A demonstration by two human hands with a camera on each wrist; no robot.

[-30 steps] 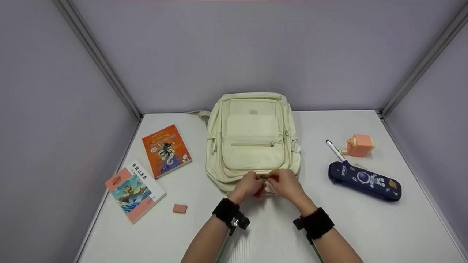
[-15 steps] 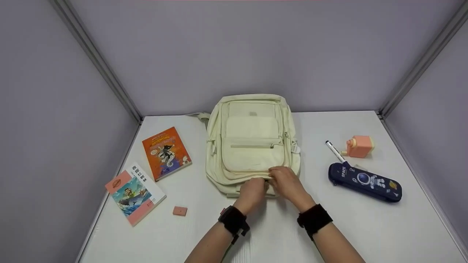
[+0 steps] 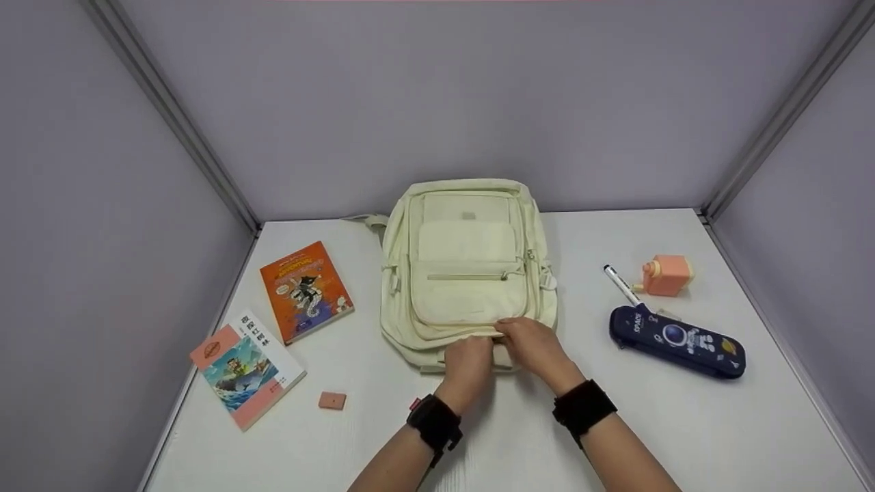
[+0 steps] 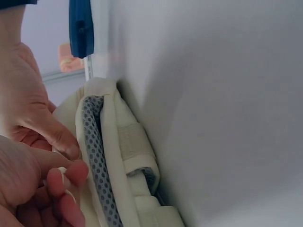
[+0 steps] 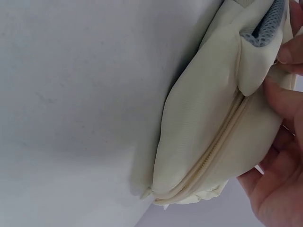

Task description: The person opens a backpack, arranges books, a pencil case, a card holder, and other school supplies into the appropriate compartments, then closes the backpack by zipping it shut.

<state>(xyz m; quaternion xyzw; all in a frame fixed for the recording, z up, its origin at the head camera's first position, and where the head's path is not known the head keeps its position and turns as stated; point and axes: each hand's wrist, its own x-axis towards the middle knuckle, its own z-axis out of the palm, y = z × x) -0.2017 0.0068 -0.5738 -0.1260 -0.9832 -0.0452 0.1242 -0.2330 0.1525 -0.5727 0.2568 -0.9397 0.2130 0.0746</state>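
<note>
A white table [image 3: 273,454] carries everything, and across its middle, against the back wall, a cream backpack [image 3: 468,242] lies with its pockets facing up. On the left side are two books, an orange one [image 3: 307,292] and, just beside it and nearer the person, a white-and-pink one [image 3: 248,370]. A navy pencil case [image 3: 677,342] printed with an astronaut lies slantwise on the right. Both hands are at the backpack's near edge, close together: the right hand [image 3: 536,345] has its grip clamped on the cream fabric, thumb on one side and fingers on the other, while the left hand [image 3: 468,365] has its fingers curled in, pinching at the same edge; the bit between them is hidden. Behind the pencil case sits a boxy pink gadget [image 3: 666,275]; a white marker [image 3: 621,284] slants down to meet the case. Smallest is a flat pink block [image 3: 332,401], near the white-and-pink book.
</note>
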